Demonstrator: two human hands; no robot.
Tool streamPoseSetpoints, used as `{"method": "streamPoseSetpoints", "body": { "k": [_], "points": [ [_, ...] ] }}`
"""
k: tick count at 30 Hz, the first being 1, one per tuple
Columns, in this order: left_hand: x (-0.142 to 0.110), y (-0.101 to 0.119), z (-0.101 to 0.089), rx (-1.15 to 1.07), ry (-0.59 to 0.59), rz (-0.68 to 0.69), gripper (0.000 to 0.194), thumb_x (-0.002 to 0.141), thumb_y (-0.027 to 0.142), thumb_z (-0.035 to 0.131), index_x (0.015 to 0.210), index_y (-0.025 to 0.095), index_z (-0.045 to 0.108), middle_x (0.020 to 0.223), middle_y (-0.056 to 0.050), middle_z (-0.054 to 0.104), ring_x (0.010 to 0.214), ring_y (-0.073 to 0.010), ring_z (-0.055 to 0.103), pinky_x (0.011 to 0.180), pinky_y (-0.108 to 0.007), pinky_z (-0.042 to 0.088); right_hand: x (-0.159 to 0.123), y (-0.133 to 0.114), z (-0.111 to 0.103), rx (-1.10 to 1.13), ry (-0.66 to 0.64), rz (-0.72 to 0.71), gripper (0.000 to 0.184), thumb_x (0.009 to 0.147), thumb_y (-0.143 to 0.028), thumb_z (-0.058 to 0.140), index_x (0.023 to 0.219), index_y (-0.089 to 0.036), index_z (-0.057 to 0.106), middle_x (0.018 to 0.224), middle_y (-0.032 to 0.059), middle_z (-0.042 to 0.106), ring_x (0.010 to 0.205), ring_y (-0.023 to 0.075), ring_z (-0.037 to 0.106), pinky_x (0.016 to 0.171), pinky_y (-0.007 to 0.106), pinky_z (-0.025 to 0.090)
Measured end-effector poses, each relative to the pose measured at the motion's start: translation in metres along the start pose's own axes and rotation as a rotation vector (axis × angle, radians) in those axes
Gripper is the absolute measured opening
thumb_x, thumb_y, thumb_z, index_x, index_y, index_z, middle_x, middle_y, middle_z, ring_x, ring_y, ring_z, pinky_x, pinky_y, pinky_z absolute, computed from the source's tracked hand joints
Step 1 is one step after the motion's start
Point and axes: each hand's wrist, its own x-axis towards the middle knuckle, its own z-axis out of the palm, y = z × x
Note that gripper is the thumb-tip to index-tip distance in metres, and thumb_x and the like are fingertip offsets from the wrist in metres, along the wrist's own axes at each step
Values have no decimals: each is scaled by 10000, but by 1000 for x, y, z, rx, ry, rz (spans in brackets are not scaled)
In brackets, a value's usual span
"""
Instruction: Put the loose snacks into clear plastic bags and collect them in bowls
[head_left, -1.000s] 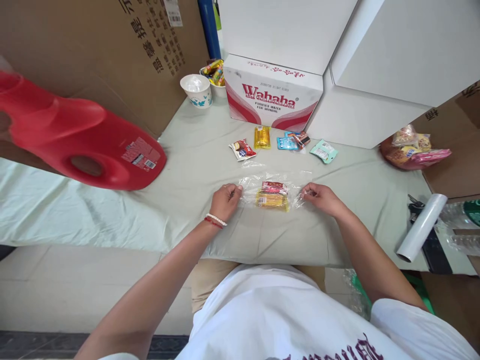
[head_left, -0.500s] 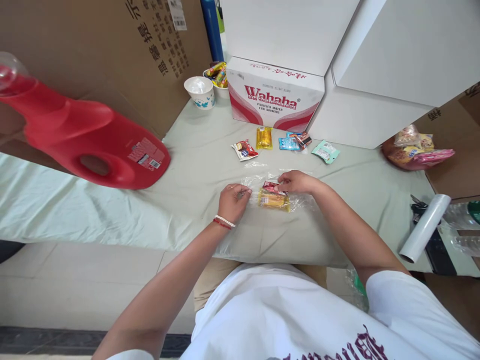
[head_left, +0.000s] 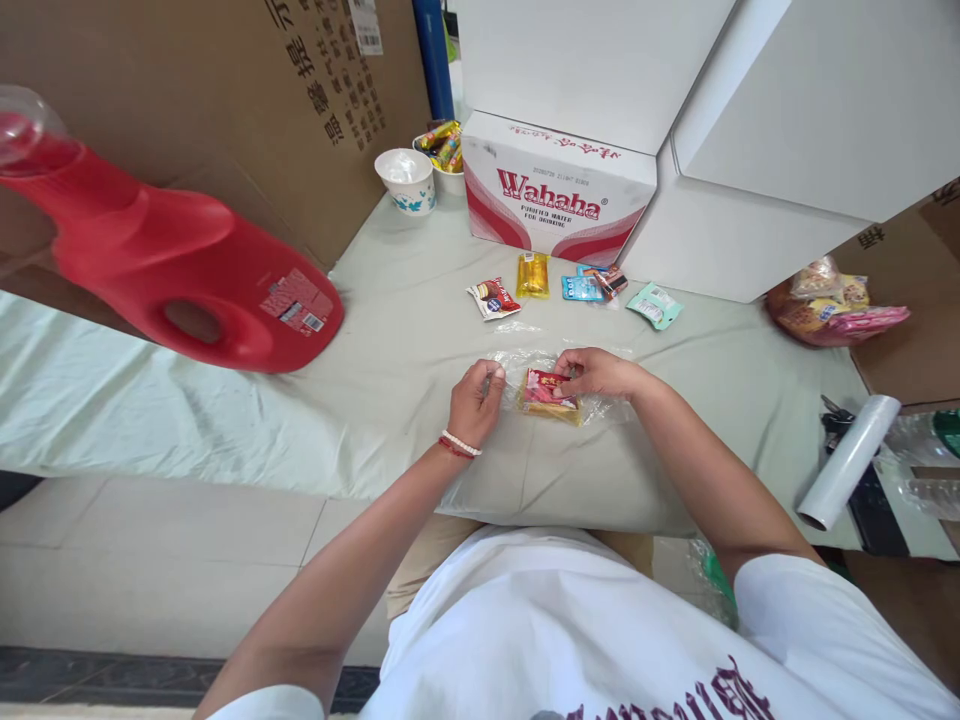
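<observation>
A small red printed snack packet (head_left: 541, 383) lies over a yellow snack packet (head_left: 559, 412), on crumpled clear plastic film (head_left: 517, 362) near the table's front. My right hand (head_left: 596, 373) comes from the right, thumb and fingers closed on the red packet's right end. On the left side, my left hand (head_left: 478, 398) is closed in a pinch at the film's left edge. Behind them lie a red-and-white snack packet (head_left: 493, 299), a yellow wrapped snack (head_left: 532, 275), a blue packet (head_left: 582, 288) beside a dark brown one (head_left: 611, 281), and a mint-green packet (head_left: 655, 305).
At left leans a big red jug (head_left: 225, 290). A Wahaha carton (head_left: 559, 195) and white boxes (head_left: 750, 220) stand at the back, near paper cups (head_left: 406, 182). To the right are a bowl of snacks (head_left: 836, 300) and a roll of film (head_left: 849, 462).
The red packet now lies flatter over the yellow one, covering more of it and showing its printed face. My left hand's fingers have curled in tighter at the film's edge.
</observation>
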Motion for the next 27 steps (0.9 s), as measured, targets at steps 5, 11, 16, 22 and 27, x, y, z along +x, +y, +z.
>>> {"method": "streamPoseSetpoints", "body": {
  "k": [5, 11, 16, 22, 27],
  "points": [
    [-3, 7, -2, -81, -11, 37, 368, 1035, 533, 374, 909, 240, 557, 876, -37, 707, 883, -195, 669, 872, -333, 508, -3, -6, 1, -33, -56, -48, 539, 707, -460, 805, 1167, -204, 688, 904, -9, 650, 757, 138, 568, 693, 246, 470],
    [-4, 8, 0, -145, -17, 32, 371, 1037, 558, 374, 916, 247, 537, 863, -26, 713, 873, -190, 687, 866, -330, 520, -10, -13, 4, -137, -77, -237, 542, 865, -618, 671, 1242, -237, 754, 1137, 70, 681, 1085, 225, 623, 993, 340, 477],
    [0, 8, 7, -174, 29, 2, 319, 1049, 508, 373, 917, 252, 512, 801, 0, 700, 804, -177, 679, 812, -312, 513, -15, -8, 8, -74, -53, -269, 539, 738, -617, 801, 1138, -257, 808, 1177, 62, 682, 1160, 252, 627, 1060, 351, 464],
    [6, 5, 13, -106, 65, -67, 304, 1052, 443, 370, 859, 246, 497, 740, 15, 666, 705, -163, 621, 734, -291, 475, -6, 7, 18, 140, 66, -194, 425, 742, -584, 780, 887, -187, 819, 922, 57, 714, 836, 189, 649, 795, 309, 533],
    [7, -10, 18, 30, 130, -30, 271, 1031, 418, 395, 873, 237, 521, 866, -45, 649, 847, -201, 621, 831, -349, 499, 0, 14, 31, 271, 131, -153, 404, 694, -560, 818, 865, -195, 809, 890, 48, 739, 778, 179, 645, 725, 299, 519]
  ]
}}
